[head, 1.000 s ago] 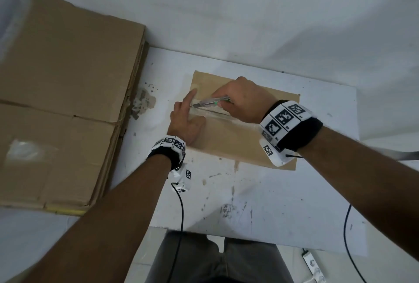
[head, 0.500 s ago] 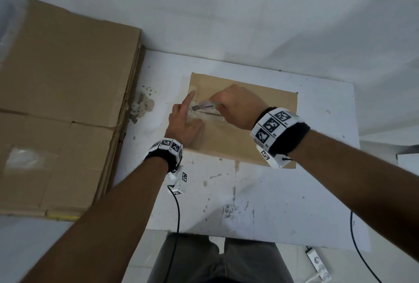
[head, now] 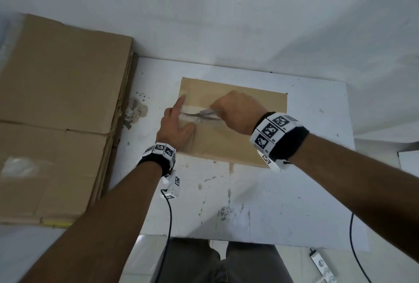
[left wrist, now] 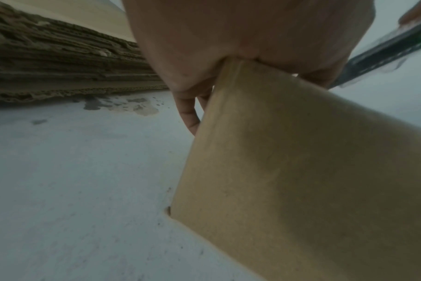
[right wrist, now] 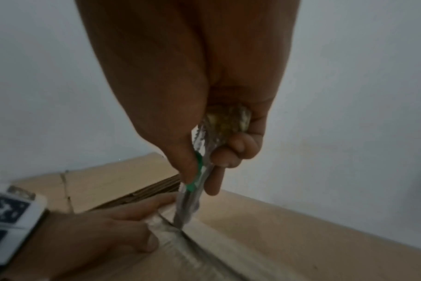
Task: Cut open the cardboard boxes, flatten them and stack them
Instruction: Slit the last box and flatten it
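Both hands work the top of the small cardboard box (head: 233, 121) on the white table (head: 294, 192). Left hand (head: 175, 127) lies spread on the box's left end, forefinger straight to one side of the seam and thumb to the other, fingers unbent; I judge it pins the flaps so the blade does not drag them. Right hand (head: 240, 112) is curled tight round the utility knife (right wrist: 192, 192), whose tip sits in the taped seam (right wrist: 180, 239) just beside the left thumb, close enough to risk a nick. Left of the table waits the stack of flattened cardboard (head: 63, 112), presumably where this box goes once cut
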Tool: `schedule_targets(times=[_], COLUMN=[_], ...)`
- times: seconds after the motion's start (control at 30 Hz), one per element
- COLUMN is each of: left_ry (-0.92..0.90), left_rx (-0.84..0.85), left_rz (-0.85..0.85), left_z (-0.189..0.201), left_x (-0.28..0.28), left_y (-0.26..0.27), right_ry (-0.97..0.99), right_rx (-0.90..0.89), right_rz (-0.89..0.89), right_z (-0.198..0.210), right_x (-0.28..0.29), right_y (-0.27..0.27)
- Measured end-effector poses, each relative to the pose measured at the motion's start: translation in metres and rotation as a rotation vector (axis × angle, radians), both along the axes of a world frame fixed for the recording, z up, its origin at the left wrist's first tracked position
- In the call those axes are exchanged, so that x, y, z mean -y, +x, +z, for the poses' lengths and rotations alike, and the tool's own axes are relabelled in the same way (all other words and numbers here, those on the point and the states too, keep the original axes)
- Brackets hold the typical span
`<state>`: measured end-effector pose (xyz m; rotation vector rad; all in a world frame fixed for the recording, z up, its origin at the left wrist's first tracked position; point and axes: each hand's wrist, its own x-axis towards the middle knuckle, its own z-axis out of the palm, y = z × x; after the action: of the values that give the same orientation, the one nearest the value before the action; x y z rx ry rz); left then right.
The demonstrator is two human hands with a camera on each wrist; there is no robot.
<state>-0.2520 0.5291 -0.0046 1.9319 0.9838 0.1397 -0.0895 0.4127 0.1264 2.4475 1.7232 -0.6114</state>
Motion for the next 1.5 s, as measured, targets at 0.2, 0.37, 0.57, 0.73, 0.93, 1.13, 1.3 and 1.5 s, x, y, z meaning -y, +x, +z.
schedule_targets(times=[0.2,0.37,0.57,0.73,0.93,1.13,1.3,1.5], left_ry=[0.085,0.275,0.767,0.769,0.774,0.717,0.588,0.645], left_rx=[-0.078,-0.173,-0.074,-0.111,-0.096,-0.27,-0.11,-0.139], left_rz=[-0.021,-0.044,-0.209,-0.203,-0.172,-0.139,-0.063,-0.052], left_z=[0.004,0.005,0.007,0.0,-0.005,0.011,0.001,-0.003], left_x=[0.003,0.006,0.039,0.042,0.043,0.059,0.111,0.114], left_y=[0.001,0.005,0.021,0.019,0.019,0.039,0.078,0.079], right_ry=[0.021,0.037,0.058,0.123,0.046,0.043,0.008,-0.09], right_rx=[-0.002,0.002,-0.001,-0.023,-0.036,-0.048,-0.073,-0.034], right_rz=[0.001,-0.011,0.018,0.013,-0.022,-0.101,-0.073,-0.137], right_z=[0.0,-0.004,-0.007,-0.017,-0.021,-0.011,-0.011,-0.012], right_x=[0.016,0.036,0.056,0.075,0.079,0.091,0.093,0.131], right_y=[0.008,0.021,0.016,0.011,0.022,0.057,0.055,0.096])
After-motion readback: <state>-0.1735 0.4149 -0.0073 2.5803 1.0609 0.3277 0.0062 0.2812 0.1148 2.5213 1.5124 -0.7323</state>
